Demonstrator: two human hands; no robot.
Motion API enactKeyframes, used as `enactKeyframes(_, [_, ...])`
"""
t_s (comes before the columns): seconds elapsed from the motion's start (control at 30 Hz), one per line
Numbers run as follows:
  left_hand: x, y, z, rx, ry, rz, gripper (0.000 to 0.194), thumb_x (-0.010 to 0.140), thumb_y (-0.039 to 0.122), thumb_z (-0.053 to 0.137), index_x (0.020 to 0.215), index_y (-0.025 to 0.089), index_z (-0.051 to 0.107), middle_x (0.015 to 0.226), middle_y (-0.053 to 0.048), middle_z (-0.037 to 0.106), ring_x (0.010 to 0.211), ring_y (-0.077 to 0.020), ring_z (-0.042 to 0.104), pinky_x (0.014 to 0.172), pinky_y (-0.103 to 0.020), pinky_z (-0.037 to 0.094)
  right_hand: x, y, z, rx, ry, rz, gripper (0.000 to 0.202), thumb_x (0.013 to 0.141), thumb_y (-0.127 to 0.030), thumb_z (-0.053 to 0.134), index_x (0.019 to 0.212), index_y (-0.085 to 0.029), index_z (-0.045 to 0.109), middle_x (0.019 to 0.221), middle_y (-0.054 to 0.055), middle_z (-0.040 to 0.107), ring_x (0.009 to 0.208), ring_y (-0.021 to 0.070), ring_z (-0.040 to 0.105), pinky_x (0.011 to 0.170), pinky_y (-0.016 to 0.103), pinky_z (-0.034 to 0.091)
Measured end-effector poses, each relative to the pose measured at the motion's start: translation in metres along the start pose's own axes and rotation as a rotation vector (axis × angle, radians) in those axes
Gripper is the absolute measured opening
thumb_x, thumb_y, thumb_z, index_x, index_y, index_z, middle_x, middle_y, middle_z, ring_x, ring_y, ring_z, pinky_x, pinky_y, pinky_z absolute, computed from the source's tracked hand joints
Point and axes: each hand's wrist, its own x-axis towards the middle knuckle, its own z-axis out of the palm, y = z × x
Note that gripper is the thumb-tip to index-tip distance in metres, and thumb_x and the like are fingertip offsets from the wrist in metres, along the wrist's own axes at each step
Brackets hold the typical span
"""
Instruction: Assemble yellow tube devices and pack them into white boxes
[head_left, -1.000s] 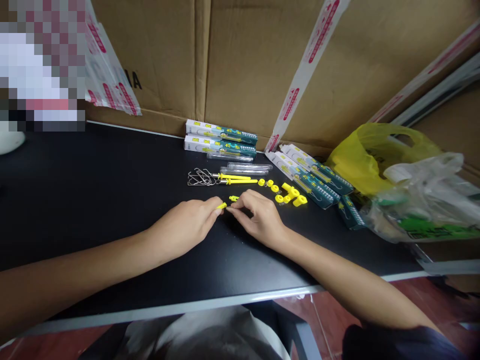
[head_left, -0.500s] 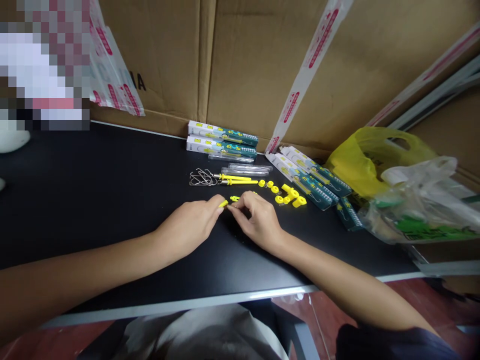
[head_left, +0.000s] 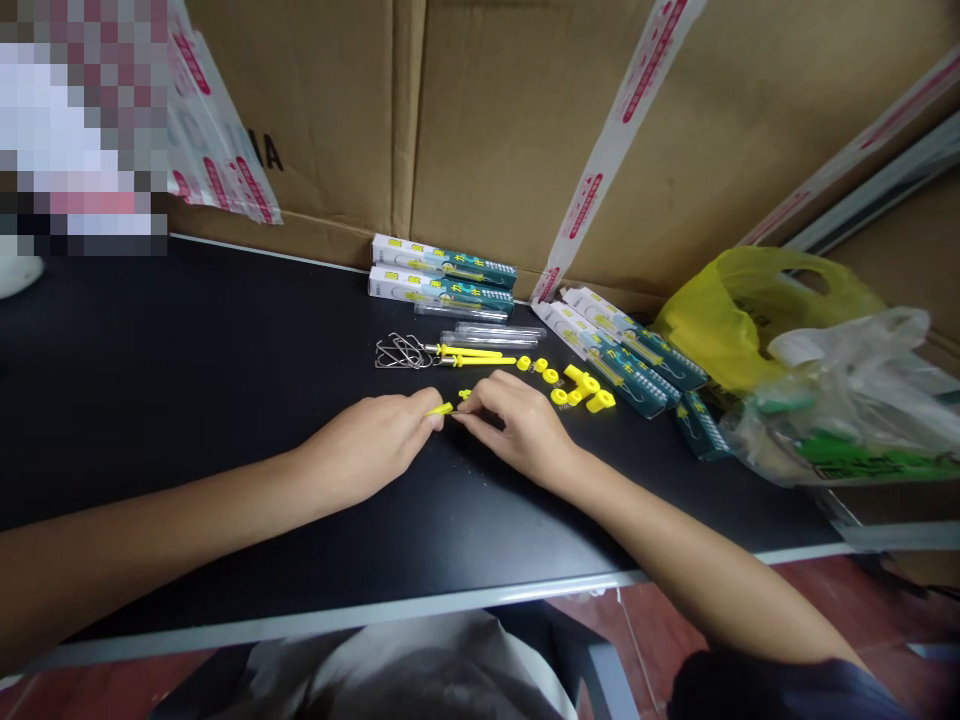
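And here's the crux: a slim yellow piece (head_left: 441, 409), pinched in the left hand (head_left: 382, 440), its visible end pointing right, straight at the right hand (head_left: 525, 428)! Its long axis runs left to right, the right end tipped slightly to the far side. The left hand is clearly the nearer one, clamped on it; the right waits just beyond the tip, thumb and forefinger drawn together (whether they grip anything thin, I can't tell). The two hands sit close but apart, over the black table (head_left: 225, 400). A small yellow part (head_left: 464, 394) lies just to the far side of that gap, and farther off two yellow rods (head_left: 480, 362) stretch almost parallel to the held piece.
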Motion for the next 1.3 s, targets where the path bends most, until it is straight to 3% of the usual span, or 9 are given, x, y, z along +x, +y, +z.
enactKeyframes(0.27, [0.001, 0.001, 0.000, -0.007, -0.043, 0.001, 0.023, 0.097, 0.029, 0.028, 0.090, 0.021, 0.048, 0.087, -0.006, 0.067, 0.087, -0.0254, 0.067, 0.076, -0.036, 0.045, 0.001, -0.002, -0.002, 0.022, -0.046, 0.025, 0.018, 0.088, -0.017, 0.061, 0.074, -0.020, 0.050, 0.071, 0.000, 0.057, 0.071, 0.0143, 0.053, 0.062, 0.023, 0.039])
enactKeyframes(0.53, [-0.001, 0.001, -0.002, -0.012, -0.021, 0.017, 0.026, 0.098, 0.030, 0.029, 0.090, 0.021, 0.052, 0.085, -0.006, 0.068, 0.083, -0.0241, 0.067, 0.073, -0.034, 0.045, -0.002, -0.005, 0.001, 0.049, 0.027, 0.075, 0.023, 0.089, -0.021, 0.062, 0.071, -0.020, 0.048, 0.067, -0.002, 0.054, 0.065, 0.0124, 0.050, 0.059, 0.023, 0.036])
enactKeyframes(0.77, [-0.001, 0.002, -0.003, -0.003, -0.017, 0.015, 0.025, 0.097, 0.027, 0.032, 0.089, 0.021, 0.054, 0.086, -0.006, 0.070, 0.084, -0.0232, 0.068, 0.074, -0.033, 0.047, -0.003, -0.003, -0.001, -0.128, -0.012, -0.053, 0.020, 0.095, -0.024, 0.054, 0.076, -0.021, 0.050, 0.072, 0.002, 0.058, 0.071, 0.0159, 0.051, 0.060, 0.026, 0.038])
enactKeyframes(1.0, [-0.001, 0.004, -0.001, 0.094, -0.032, -0.006, 0.025, 0.098, 0.028, 0.031, 0.091, 0.020, 0.054, 0.086, -0.008, 0.071, 0.083, -0.0261, 0.069, 0.069, -0.034, 0.047, -0.002, -0.007, -0.010, -0.378, -0.059, -0.209, 0.028, 0.101, -0.026, 0.041, 0.076, -0.020, 0.054, 0.072, 0.004, 0.060, 0.074, 0.0187, 0.048, 0.065, 0.030, 0.039])
enactKeyframes(1.3, [-0.001, 0.004, 0.000, 0.110, -0.023, -0.010, 0.025, 0.097, 0.025, 0.032, 0.090, 0.020, 0.055, 0.091, -0.010, 0.073, 0.087, -0.0258, 0.070, 0.071, -0.034, 0.048, -0.003, -0.013, -0.010, -0.449, -0.069, -0.204, 0.027, 0.099, -0.018, 0.043, 0.075, -0.020, 0.056, 0.072, 0.005, 0.061, 0.073, 0.0192, 0.048, 0.059, 0.032, 0.033])
